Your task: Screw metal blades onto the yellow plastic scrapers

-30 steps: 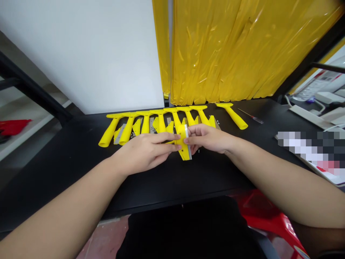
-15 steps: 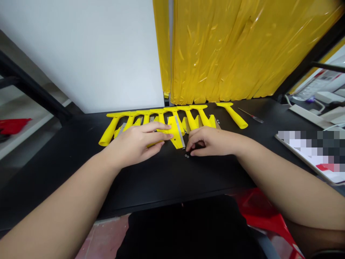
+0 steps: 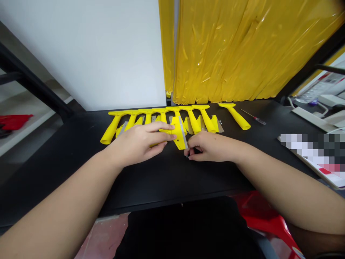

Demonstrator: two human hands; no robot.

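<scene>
Our left hand (image 3: 140, 144) holds a flat yellow head (image 3: 177, 133) near the middle of the black table (image 3: 151, 183). Two of its fingertips lie on the left part of this head, which is tilted and shows a small dark hole. Along its right edge runs a grey metal strip (image 3: 183, 133). Our right hand (image 3: 207, 146) is just beside it, with the fingers bent down and only a narrow gap between them. Its fingertips are at some small metal parts (image 3: 187, 156) (they look shiny, but their shape is too small for us to read). We cannot tell whether these parts are pinched or only touched.

Behind our hands stands a row of yellow handles (image 3: 194, 120), lying side by side on the table. Among them are more flat yellow pieces (image 3: 215, 124), some with grey metal. One separate handle (image 3: 238, 118) lies further right, and near it is a thin screwdriver (image 3: 257, 119) with a clear grip. At the back we see a white panel (image 3: 107, 50) and, to the right of it, a shiny yellow sheet (image 3: 218, 54).
</scene>
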